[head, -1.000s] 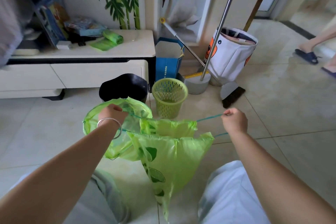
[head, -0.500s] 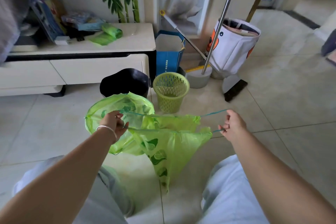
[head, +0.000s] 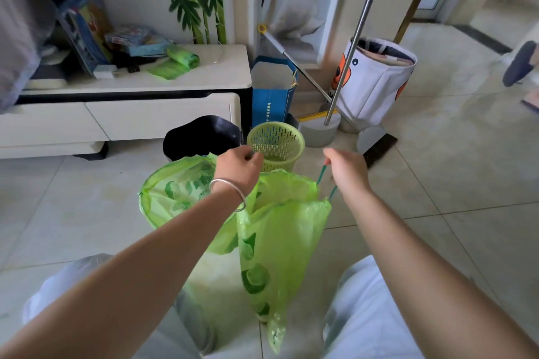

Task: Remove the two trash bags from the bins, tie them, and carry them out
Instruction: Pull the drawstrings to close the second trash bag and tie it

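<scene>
Low in the frame, two knees in pale trousers (head: 373, 315) flank the hanging trash bag (head: 277, 242), a thin green sack with darker leaf prints, its tail dangling over the tiled floor (head: 437, 242). Both forearms reach up the middle. Centre frame, the right hand (head: 345, 167) has its fingers pinched shut on the drawstring (head: 320, 175), a blue-green cord running down to the bag's gathered mouth. The left hand (head: 237, 166), silver bangle (head: 230, 192) on the wrist, is closed at the bag's other side; exactly what it grips is hidden behind the knuckles. Left of centre, partly behind that arm, a second green bag (head: 175, 192) sits with its mouth spread wide. Just above the hands, a green perforated bin (head: 275, 143) stands bare, and beside it to the left a black bin (head: 201, 135). Further up, a blue paper bag (head: 272, 96), a mop pole (head: 358, 38) and a white fabric hamper (head: 376, 81). Upper left, a low white surface (head: 204, 76) carries a roll of green bags (head: 182, 57).
</scene>
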